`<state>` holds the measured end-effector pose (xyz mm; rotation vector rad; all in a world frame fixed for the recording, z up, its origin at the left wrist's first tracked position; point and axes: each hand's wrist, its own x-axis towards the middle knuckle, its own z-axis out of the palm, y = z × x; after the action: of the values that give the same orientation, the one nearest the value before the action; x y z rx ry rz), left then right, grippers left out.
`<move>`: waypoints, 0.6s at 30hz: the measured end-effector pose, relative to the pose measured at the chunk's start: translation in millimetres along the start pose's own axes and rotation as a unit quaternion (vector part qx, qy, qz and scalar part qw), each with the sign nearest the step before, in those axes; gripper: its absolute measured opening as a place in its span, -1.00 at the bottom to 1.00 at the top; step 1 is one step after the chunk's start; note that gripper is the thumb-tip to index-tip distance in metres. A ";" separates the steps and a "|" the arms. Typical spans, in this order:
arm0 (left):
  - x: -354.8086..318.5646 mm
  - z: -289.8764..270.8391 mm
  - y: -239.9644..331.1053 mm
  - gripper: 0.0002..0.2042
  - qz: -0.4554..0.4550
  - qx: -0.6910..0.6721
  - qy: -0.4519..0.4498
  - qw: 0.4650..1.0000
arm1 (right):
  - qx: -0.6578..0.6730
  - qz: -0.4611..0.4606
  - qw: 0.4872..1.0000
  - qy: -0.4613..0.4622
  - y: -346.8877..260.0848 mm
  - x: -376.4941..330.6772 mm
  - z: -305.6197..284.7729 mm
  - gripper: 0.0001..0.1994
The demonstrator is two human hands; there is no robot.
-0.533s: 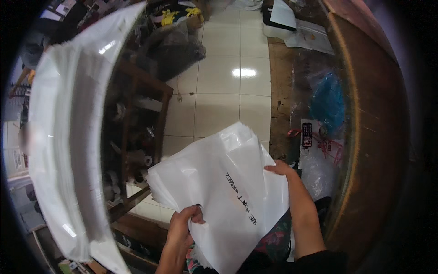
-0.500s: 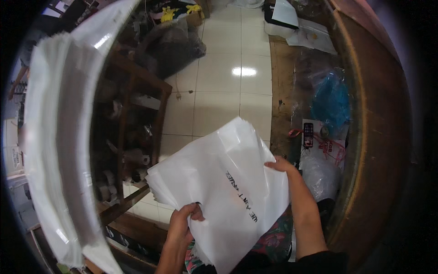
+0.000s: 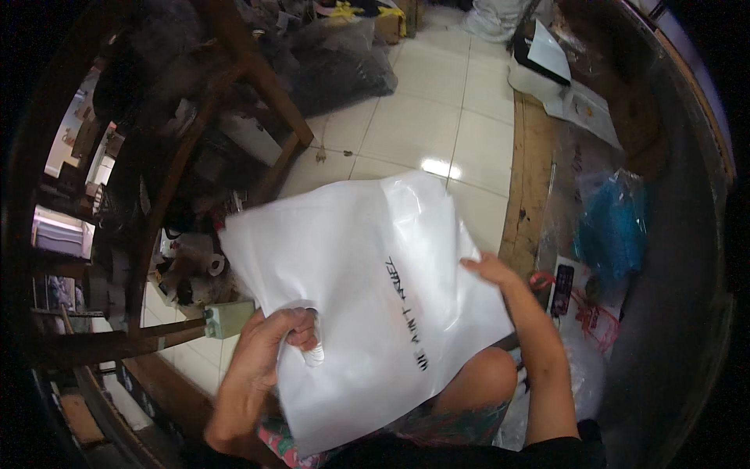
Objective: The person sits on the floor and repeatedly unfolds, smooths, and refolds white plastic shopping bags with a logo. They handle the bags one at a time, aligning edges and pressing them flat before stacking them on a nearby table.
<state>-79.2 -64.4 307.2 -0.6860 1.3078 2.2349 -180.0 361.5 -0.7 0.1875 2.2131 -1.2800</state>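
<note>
Stack: white, glossy plastic sheets (image 3: 355, 258) lie tilted above the person's lap, near corner over floral cloth (image 3: 469, 424), near-right edge over a bare knee (image 3: 480, 383).
Left hand: gripping (image 3: 285, 332), fingers curled at a hole (image 3: 314, 356) in the sheets, close to their left edge.
Right hand: pinching the right edge (image 3: 494, 271), thumb on top; the fingers below are hidden.
Lie from the grip: most of the plastic spreads forward and rightward from the left hand, and leftward from the right one.
Long axis: I cannot tell which side is longer; the black handwriting (image 3: 404, 313) slants from the far part towards the near-right edge.
Nearer hand: the left sits closer to the near corner and the hole; the right is closer to the far-right corner.
Bench: along its right part, a clear bag with something blue in it (image 3: 613, 227); nearer, a phone (image 3: 562, 289) beside red string (image 3: 598, 319).
Floor: a dark bag (image 3: 344, 70) by the far end of the rack (image 3: 301, 125), contents too dim to tell.
Rack: a white roll (image 3: 216, 265) shows near its foot; a pale green box (image 3: 229, 320) stands just beside the left hand.
</note>
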 end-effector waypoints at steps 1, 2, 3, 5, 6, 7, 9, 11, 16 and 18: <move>1.2 9.9 -0.2 -0.88 0.010 0.099 0.002 0.995 | 0.151 0.092 0.982 -0.072 10.7 1.8 25.7 -0.39; 0.5 26.2 3.4 -0.86 0.019 0.196 0.008 0.980 | 0.153 0.093 0.979 -0.101 19.0 5.0 51.0 -0.42; 9.5 47.8 12.3 -0.83 0.025 0.289 -0.001 0.957 | 0.247 0.086 0.952 -0.160 49.6 15.6 60.9 -0.44; 6.3 79.7 24.5 -0.77 0.043 0.475 -0.052 0.877 | 0.249 0.044 0.944 -0.214 57.2 15.7 106.6 -0.43; 2.4 79.6 29.9 -0.75 0.051 0.507 -0.070 0.857 | 0.243 0.074 0.942 -0.219 18.6 -8.2 130.0 -0.45; 4.7 91.9 36.2 -0.72 0.075 0.539 -0.126 0.829 | 0.323 0.094 0.904 -0.263 70.6 15.5 150.9 -0.46; 2.0 93.3 45.5 -0.71 0.098 0.611 -0.132 0.775 | 0.456 0.111 0.837 -0.279 67.6 -4.8 194.3 -0.62; -16.1 110.8 55.5 -0.73 0.131 0.691 -0.130 0.699 | 0.461 -0.037 0.802 -0.377 82.2 -1.9 215.4 -0.64; -51.4 134.8 73.2 -0.81 0.138 0.779 -0.051 0.609 | 0.543 0.104 0.748 -0.367 22.9 -50.8 220.5 -0.48; -46.3 128.7 77.6 -0.82 0.183 0.782 -0.073 0.591 | 0.537 0.084 0.757 -0.363 31.9 -53.1 205.8 -0.47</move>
<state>-114.9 9.0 441.7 0.4938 2.6191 0.4663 -40.3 215.6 -74.1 0.2451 0.6237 -1.9385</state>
